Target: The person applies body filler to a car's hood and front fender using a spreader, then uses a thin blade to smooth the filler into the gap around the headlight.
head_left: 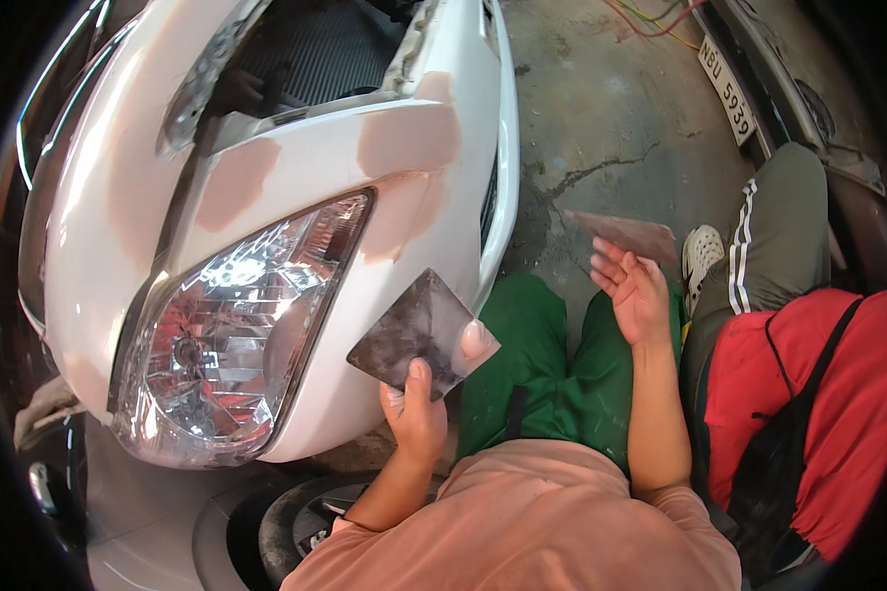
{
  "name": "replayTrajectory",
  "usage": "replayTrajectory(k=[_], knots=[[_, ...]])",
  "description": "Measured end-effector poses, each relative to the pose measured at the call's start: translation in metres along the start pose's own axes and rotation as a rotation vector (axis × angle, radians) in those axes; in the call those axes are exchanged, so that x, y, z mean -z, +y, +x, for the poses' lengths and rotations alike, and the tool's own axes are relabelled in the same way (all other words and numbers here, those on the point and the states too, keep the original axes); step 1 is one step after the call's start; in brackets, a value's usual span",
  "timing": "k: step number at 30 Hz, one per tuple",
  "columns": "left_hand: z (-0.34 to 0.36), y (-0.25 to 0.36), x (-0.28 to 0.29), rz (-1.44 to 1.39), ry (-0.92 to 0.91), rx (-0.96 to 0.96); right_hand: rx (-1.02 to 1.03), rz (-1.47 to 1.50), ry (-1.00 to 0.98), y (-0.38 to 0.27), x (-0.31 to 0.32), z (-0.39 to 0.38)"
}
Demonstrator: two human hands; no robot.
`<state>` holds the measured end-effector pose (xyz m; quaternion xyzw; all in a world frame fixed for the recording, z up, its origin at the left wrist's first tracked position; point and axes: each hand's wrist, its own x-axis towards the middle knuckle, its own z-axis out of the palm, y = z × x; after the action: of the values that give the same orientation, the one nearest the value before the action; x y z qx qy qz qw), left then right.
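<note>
At the centre of the head view, the left hand (416, 424) supports a dark square plate (399, 325) by its lower edge. The thumb presses on the upper face; the other fingers are mostly hidden beneath, so the grip is closed on the plate. A mound of pale pink paste (475, 340) sits near the plate's right corner, on the side facing the other hand.

Right of centre, the right hand (636, 295) is raised, palm partly visible, fingers extended against a thin brownish sheet (631, 236). The sheet appears pinched along its near edge; the thumb's contact cannot be confirmed. Its long axis runs from upper left to lower right.

Governing relation, as judged: the paste lies left of and below the right-hand fingers, with a clear gap between it and the sheet. The left hand, which carries the paste, is nearer to it.

To the left of both hands stands a white car front (350, 389) with a clear headlight (237, 335) and dull pinkish patches (409, 138) on the surrounding panel. The left hand is the nearer one to this panel. The plate overlaps the panel's edge in the view; whether they touch cannot be determined.

At the far right, a co-worker in a red shirt (798, 394) sits beside the person.
</note>
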<state>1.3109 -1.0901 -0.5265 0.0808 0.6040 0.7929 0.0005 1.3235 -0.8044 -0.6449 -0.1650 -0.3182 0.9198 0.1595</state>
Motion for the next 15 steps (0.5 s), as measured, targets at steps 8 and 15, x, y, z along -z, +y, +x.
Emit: replayTrajectory(k=[8,15], knots=[[0.012,0.032,0.013,-0.030,0.244,-0.305,0.074,-0.492,0.012,0.008,0.007,-0.004],[0.032,0.056,0.010,-0.061,0.244,-0.273,0.129,-0.265,-0.137,-0.037,-0.071,-0.009]])
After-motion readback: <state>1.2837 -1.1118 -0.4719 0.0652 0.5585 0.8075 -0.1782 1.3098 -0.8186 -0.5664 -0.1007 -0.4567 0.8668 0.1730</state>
